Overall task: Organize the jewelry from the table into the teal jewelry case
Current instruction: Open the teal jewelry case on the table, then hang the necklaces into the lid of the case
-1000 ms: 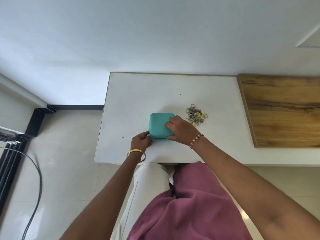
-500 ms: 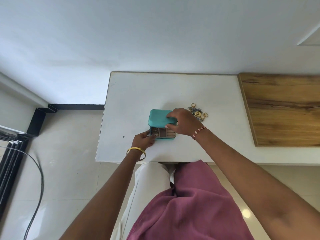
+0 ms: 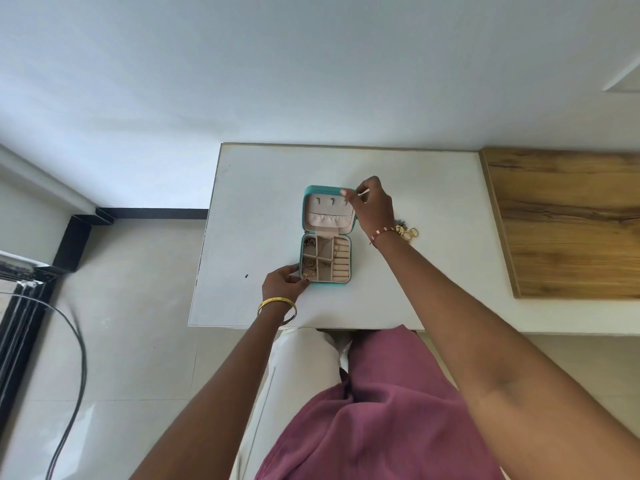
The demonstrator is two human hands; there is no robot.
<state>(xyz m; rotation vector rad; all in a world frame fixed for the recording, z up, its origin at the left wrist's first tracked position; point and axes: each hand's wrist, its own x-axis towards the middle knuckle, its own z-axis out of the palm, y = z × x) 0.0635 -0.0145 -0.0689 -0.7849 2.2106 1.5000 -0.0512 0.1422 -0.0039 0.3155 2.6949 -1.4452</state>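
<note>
The teal jewelry case (image 3: 349, 261) lies wide open in the middle of the white table (image 3: 433, 188). Its lid (image 3: 329, 211) is folded back flat, showing a beige lining with hooks and a pouch. The base has small beige compartments and ring rolls, with some gold pieces at its left side. My right hand (image 3: 372, 206) pinches the lid's far right corner. My left hand (image 3: 282, 284) grips the base's near left corner. A small pile of gold jewelry (image 3: 408, 233) lies on the table just right of my right wrist, partly hidden by it.
A wooden board (image 3: 568, 220) adjoins the table on the right. The table's left edge drops to a tiled floor with a black cable (image 3: 74, 375) and a black frame. A small dark speck (image 3: 246, 276) marks the table left of the case.
My right hand lifted the lid from shut to fully folded back, moving away from me. My left hand stayed on the case's near left corner.
</note>
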